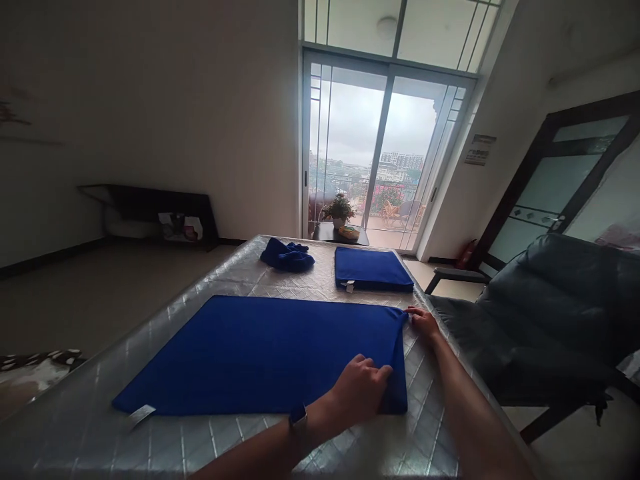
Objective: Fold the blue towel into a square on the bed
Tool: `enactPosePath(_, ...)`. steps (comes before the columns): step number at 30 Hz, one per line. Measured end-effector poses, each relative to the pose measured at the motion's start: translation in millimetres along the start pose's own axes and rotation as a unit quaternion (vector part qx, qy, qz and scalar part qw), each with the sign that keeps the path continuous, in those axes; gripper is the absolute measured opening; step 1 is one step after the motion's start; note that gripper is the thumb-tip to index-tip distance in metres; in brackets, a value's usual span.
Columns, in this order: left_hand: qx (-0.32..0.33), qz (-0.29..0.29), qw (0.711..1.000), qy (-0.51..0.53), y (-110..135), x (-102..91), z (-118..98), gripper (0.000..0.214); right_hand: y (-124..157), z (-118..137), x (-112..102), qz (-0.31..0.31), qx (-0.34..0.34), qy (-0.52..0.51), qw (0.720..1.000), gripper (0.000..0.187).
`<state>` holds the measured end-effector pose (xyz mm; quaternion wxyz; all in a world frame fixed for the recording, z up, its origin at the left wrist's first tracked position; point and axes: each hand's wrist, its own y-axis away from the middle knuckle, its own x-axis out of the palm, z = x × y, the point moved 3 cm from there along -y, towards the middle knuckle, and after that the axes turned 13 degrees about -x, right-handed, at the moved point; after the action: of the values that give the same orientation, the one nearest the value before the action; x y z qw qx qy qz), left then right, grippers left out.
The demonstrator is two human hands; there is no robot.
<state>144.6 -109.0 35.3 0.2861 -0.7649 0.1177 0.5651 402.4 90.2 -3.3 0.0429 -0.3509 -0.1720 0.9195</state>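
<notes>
Head view shows, at lower centre, the blue cloth [250, 357], which should handle light, soft and floppy, best taken by its right-side edge, where the left hand [361, 385] pinches the lower part and the right hand [424, 324] the upper corner.

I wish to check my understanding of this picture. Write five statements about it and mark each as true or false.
1. The right hand touches the far right corner of the spread blue cloth. True.
2. A crumpled blue cloth lies left of the folded blue stack. True.
3. The folded blue stack rests on the armchair. False: it rests on the silvery quilted cover.
4. Both wrists are bare. False: the left wrist carries a dark watch.
5. A white tag shows at the spread blue cloth's near left corner. True.
</notes>
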Motion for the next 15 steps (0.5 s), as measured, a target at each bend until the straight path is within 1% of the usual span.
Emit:
enactPosePath(3, -0.021, 0.002, 1.000, 0.016, -0.4, -0.5, -0.3, 0.025, 2.2, 0.6, -0.5, 0.004, -0.014, 0.004, 1.000, 0.028)
enactPosePath(6, -0.021, 0.010, 1.000, 0.014, -0.7, 0.4, -3.8, 0.028, 2.9, 0.7, -1.0, 0.005, -0.030, 0.008, 0.999, 0.024)
enactPosePath(8, -0.019, 0.013, 1.000, 0.012, 0.4, 0.5, -5.0, 0.033, 2.4, -0.4, -1.2, 0.003, -0.038, 0.009, 0.999, 0.023)
enactPosePath(12, -0.023, 0.021, 0.999, 0.020, 2.3, 2.2, -4.7, 0.054, 0.2, -3.0, -1.5, 0.005, -0.044, 0.009, 0.999, 0.023)
enactPosePath(13, -0.024, 0.027, 0.999, 0.023, 2.1, 3.5, -4.9, 0.056, -0.1, -2.8, -1.7, 0.006, -0.045, 0.008, 0.999, 0.023)
enactPosePath(15, -0.024, 0.037, 0.999, 0.029, 0.7, 6.3, -5.6, 0.053, -0.4, -0.4, -2.3, 0.006, -0.044, 0.009, 0.999, 0.024)
